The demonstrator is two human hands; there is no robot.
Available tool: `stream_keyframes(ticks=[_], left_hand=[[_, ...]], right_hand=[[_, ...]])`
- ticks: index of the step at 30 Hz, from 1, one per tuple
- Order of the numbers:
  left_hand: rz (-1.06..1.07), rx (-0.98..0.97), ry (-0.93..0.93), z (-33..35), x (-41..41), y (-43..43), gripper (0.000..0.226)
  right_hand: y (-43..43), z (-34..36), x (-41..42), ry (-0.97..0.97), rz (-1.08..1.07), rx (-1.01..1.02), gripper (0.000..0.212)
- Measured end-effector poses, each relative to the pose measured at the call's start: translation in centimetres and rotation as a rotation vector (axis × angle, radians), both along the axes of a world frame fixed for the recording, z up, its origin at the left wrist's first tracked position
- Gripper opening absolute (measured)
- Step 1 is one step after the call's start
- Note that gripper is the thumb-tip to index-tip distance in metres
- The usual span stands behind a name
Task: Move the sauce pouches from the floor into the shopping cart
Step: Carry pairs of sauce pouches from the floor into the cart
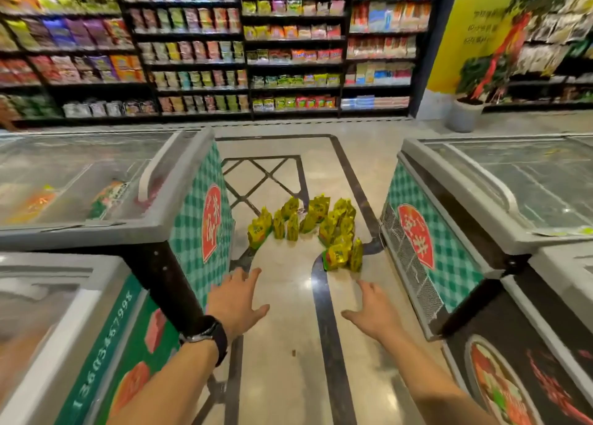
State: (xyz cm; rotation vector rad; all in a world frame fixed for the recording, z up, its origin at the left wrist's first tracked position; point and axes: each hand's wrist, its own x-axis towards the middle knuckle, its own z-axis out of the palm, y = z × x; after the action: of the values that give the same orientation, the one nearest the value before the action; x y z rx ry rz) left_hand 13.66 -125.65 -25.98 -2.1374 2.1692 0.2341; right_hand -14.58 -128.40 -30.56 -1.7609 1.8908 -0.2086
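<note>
Several yellow-green sauce pouches (308, 225) stand in a loose cluster on the beige floor between two chest freezers. The nearest pouch (337, 256) stands at the cluster's front right. My left hand (236, 299), with a dark watch on its wrist, is stretched out over the floor with fingers spread, holding nothing. My right hand (373, 312) is also extended with fingers spread and empty, a short way in front of the nearest pouch. Both hands are apart from the pouches. No shopping cart is in view.
Glass-topped chest freezers flank the aisle: one on the left (179, 219) and one on the right (455, 225), with more freezers nearer on both sides. Stocked shelves (288, 55) line the back wall. A potted plant (465, 113) stands at back right.
</note>
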Motion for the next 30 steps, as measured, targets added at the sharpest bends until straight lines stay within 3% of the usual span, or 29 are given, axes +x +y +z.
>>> stream_keyframes(ticks=[8, 18, 26, 30], left_hand=[[-0.017, 0.067, 0.039, -4.2, 5.3, -23.9, 0.080], [-0.146, 0.208, 0.021, -6.8, 7.7, -46.9, 0.080], [-0.143, 0.320, -0.046, -13.0, 6.4, -64.5, 0.080], [-0.129, 0.340, -0.051, -16.4, 5.4, -74.2, 0.079]], right_hand=[[-21.2, -1.7, 6.4, 0.006, -0.022, 0.046, 0.079], [-39.9, -3.7, 8.9, -0.033, -0.179, 0.144, 0.072], [-57.1, -10.4, 7.0, -0.091, -0.250, 0.222, 0.058], [-66.2, -16.0, 6.0, -0.113, -0.222, 0.320, 0.075]])
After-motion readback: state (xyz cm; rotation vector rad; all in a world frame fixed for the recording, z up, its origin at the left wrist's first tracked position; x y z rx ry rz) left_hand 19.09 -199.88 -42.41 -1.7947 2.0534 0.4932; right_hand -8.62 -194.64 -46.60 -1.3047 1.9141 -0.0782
